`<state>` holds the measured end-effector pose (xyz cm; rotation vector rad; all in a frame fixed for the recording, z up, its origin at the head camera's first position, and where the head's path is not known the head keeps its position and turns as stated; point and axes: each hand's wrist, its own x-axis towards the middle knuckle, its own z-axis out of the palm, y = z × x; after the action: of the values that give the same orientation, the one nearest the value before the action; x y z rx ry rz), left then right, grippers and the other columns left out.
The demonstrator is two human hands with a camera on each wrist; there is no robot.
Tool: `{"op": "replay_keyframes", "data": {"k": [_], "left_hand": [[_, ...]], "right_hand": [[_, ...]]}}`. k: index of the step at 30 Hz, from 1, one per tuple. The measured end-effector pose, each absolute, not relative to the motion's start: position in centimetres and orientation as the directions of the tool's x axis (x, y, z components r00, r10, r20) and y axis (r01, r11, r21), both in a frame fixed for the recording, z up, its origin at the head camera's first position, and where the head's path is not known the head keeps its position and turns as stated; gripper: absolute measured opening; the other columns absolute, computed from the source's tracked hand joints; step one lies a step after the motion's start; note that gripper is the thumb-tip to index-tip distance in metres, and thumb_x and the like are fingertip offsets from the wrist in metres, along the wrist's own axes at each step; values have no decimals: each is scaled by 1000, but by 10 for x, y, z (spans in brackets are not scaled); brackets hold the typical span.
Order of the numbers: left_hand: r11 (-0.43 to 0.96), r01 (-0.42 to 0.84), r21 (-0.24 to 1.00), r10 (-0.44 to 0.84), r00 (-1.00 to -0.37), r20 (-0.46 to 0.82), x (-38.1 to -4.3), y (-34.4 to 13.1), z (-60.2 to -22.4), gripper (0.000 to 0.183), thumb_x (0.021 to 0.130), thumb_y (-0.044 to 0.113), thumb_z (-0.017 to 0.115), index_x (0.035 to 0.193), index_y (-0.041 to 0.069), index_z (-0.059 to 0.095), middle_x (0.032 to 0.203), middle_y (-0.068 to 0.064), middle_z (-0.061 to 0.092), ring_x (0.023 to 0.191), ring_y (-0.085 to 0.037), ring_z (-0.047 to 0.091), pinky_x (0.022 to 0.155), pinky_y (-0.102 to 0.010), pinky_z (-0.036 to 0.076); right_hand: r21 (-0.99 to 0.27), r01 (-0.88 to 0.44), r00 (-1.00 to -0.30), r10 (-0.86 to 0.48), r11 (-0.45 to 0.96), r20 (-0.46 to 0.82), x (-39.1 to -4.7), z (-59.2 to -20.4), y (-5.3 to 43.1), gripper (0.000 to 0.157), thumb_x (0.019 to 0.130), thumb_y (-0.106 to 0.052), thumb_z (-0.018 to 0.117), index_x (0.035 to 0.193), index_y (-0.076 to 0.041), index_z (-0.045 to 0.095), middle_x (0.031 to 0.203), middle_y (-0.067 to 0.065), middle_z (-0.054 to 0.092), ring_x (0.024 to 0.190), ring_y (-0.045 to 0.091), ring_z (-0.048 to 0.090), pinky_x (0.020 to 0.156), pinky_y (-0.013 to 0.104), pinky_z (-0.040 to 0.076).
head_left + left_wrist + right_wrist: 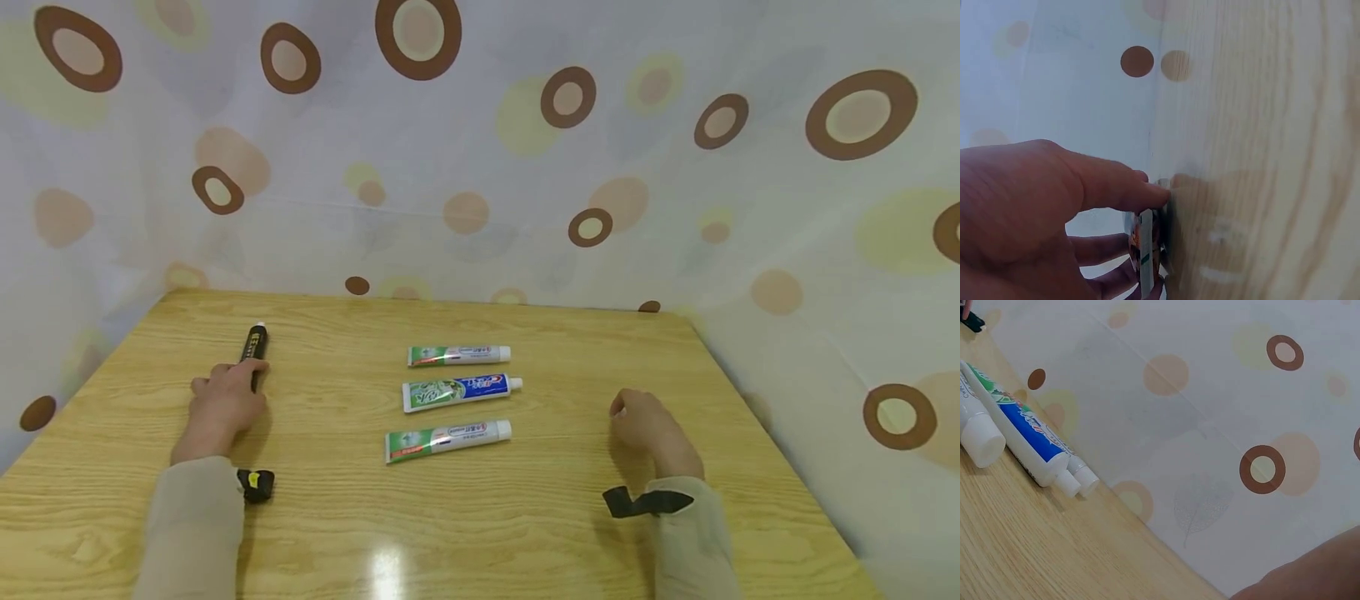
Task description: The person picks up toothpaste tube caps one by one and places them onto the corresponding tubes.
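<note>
At the left of the table, my left hand (pixel 225 404) grips a black toothpaste tube (pixel 255 343) with gold lettering; its pale cap points to the far edge. The left wrist view shows the thumb and fingers on either side of the tube's flat end (pixel 1145 250), close to the tabletop. My right hand (pixel 647 425) holds nothing and hangs loosely curled at the right. Between the hands lie three toothpaste tubes in a column: a green and white one (pixel 459 356) farthest, a blue and green one (pixel 459 392) in the middle, another green and white one (pixel 448 441) nearest.
The wooden table (pixel 450 525) meets a patterned cloth (pixel 465 150) at its back and sides. Black straps sit on both wrists, the right one (pixel 648 502) with a loose end. The three tubes' caps all face right.
</note>
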<state>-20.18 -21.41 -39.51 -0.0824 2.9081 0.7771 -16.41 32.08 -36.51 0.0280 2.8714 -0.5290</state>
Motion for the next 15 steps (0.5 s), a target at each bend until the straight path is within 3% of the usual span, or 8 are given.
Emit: {"op": "replay_keyframes", "data": {"k": [5, 10, 13, 15], "left_hand": [[876, 6, 482, 56, -994, -89, -207, -213, -395, 50, 94, 13, 51, 141, -4, 45, 136, -42, 44, 121, -58, 42, 94, -63, 31], [797, -36, 603, 61, -988, -139, -208, -211, -391, 54, 98, 18, 46, 149, 2, 40, 148, -38, 35, 126, -50, 43, 91, -55, 40], [740, -69, 669, 61, -984, -169, -207, -209, -389, 54, 100, 19, 43, 152, 7, 38, 150, -38, 32, 115, -42, 50, 79, -45, 42], [706, -82, 703, 57, -983, -173, -208, -208, -389, 55, 99, 19, 42, 152, 8, 39, 147, -37, 36, 95, -35, 58, 69, -40, 45]], "right_hand": [[-369, 24, -973, -63, 929, -221, -167, -366, 319, 18, 89, 1, 51, 105, 7, 59, 106, 24, 60, 88, 31, 53, 77, 43, 46], [-376, 4, -975, -81, 926, -209, -168, -367, 318, 19, 89, 1, 52, 105, 7, 60, 107, 26, 61, 89, 32, 55, 81, 47, 47], [-377, -3, -975, -86, 926, -205, -168, -367, 317, 19, 89, 0, 53, 105, 7, 61, 109, 28, 62, 90, 32, 55, 83, 49, 48], [-380, -4, -975, -88, 925, -202, -169, -367, 317, 19, 89, 0, 53, 105, 7, 61, 107, 27, 62, 88, 31, 55, 81, 48, 48]]}}
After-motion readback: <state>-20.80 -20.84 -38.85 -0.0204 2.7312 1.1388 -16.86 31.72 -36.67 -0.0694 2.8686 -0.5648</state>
